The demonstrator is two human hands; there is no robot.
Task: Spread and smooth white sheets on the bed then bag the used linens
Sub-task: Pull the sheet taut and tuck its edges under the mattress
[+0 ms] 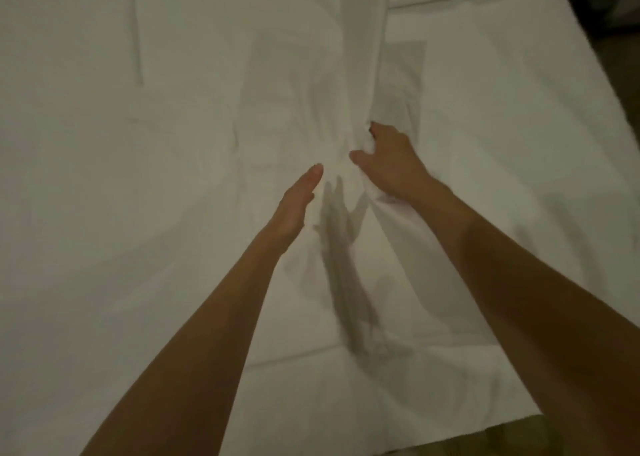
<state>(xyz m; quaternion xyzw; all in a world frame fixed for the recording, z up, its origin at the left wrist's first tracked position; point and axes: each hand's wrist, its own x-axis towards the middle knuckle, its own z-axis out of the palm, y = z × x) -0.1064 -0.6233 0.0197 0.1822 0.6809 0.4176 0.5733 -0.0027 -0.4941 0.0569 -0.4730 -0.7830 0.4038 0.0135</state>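
White bed [502, 116] fills nearly the whole view, with a dark strip of floor [602, 12] at the upper right. Over it lies a white sheet [121, 195], bunched into a long ridge up the middle. Gripping that ridge is the right hand [388, 164], fingers curled into the cloth. Just beside it the left hand [298, 202] hangs flat, fingers straight and together.

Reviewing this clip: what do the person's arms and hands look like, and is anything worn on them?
Both forearms are bare, with no sleeves in view. The left hand and right hand wear no gloves. No watch, bracelet or ring shows, though the picture is dim and soft.
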